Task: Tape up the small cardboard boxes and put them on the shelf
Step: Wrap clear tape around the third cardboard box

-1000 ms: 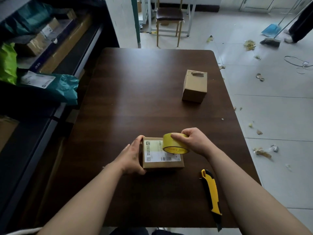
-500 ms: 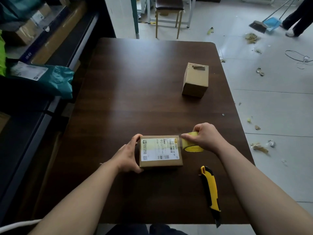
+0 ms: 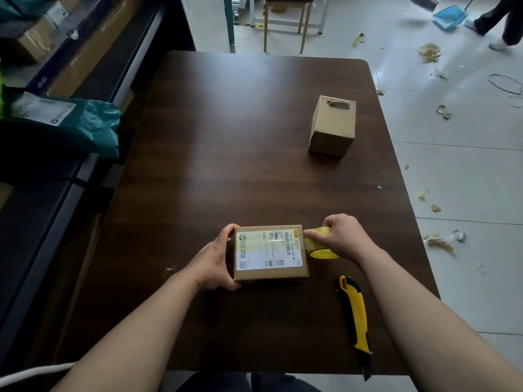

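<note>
Flat brown labelled cardboard box (image 3: 270, 254), lower centre | braced, left hand (image 3: 216, 260) curled round left edge | yellow tape roll (image 3: 321, 244) gripped by right hand (image 3: 343, 236) against right edge, likely tensioning

Dim, wide-angle warp, floor glare

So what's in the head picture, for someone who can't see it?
A person's left hand holds a labelled cardboard box on a dark table while the right hand grips a yellow tape roll at its right edge. A yellow knife and a second box sit nearby.
</note>
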`<control>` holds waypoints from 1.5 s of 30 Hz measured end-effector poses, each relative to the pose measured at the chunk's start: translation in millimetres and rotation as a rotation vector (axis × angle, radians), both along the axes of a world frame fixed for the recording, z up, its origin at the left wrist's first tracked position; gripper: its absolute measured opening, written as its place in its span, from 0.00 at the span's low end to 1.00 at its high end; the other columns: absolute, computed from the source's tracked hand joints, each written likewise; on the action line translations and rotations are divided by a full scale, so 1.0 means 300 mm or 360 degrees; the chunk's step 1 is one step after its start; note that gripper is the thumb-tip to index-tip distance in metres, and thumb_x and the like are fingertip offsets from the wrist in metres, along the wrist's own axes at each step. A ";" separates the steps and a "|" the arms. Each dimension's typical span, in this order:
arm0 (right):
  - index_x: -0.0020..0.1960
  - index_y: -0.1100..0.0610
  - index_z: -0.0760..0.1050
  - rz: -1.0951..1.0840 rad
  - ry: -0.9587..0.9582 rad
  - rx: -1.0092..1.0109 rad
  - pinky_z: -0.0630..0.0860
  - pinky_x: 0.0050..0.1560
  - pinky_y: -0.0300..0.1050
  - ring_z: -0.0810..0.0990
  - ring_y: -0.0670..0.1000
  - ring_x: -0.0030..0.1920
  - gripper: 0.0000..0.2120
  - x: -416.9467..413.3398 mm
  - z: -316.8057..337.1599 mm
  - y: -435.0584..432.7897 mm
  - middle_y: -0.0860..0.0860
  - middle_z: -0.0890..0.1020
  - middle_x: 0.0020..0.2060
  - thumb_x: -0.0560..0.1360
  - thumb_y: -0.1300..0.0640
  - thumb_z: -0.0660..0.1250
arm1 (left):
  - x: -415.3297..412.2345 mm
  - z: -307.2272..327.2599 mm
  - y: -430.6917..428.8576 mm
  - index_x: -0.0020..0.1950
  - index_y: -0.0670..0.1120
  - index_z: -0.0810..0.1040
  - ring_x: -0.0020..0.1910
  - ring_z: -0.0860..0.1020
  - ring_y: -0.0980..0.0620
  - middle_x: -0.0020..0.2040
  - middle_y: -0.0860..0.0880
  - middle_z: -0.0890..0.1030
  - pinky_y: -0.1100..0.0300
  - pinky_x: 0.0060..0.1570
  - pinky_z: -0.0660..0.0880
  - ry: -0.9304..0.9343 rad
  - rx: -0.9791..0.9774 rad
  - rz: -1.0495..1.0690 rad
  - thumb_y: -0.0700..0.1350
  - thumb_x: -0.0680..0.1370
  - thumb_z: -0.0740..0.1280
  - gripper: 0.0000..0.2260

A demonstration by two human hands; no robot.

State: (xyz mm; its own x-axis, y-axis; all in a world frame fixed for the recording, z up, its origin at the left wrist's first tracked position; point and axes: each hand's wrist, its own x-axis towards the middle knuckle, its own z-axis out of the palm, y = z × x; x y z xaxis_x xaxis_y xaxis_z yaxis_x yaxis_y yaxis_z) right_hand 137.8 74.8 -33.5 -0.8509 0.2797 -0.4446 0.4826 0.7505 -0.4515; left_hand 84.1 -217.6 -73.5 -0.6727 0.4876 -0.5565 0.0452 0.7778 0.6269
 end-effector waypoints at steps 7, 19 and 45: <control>0.45 0.56 0.77 -0.0115 0.0023 -0.0048 0.78 0.45 0.47 0.77 0.50 0.45 0.24 0.017 -0.062 0.007 0.50 0.78 0.42 0.69 0.34 0.69 | -0.001 -0.006 0.006 0.70 0.66 0.47 0.70 0.65 0.52 0.69 0.55 0.68 0.50 0.67 0.69 0.0021 -0.0026 -0.0032 0.48 0.57 0.80 0.54; 0.46 0.54 0.75 -0.0362 0.0086 -0.0190 0.73 0.46 0.47 0.76 0.51 0.48 0.19 0.057 -0.102 -0.055 0.49 0.78 0.44 0.72 0.37 0.68 | 0.009 0.150 0.201 0.77 0.53 0.31 0.77 0.35 0.50 0.78 0.53 0.35 0.42 0.74 0.36 0.0610 -0.0490 -0.0642 0.68 0.59 0.75 0.65; 0.42 0.58 0.82 -0.0118 0.0374 -0.0421 0.73 0.35 0.42 0.77 0.48 0.37 0.16 0.035 0.271 0.145 0.54 0.82 0.37 0.70 0.44 0.73 | 0.023 0.206 0.265 0.74 0.60 0.56 0.68 0.64 0.58 0.68 0.61 0.62 0.52 0.71 0.66 0.0385 0.0476 -0.0213 0.54 0.59 0.81 0.50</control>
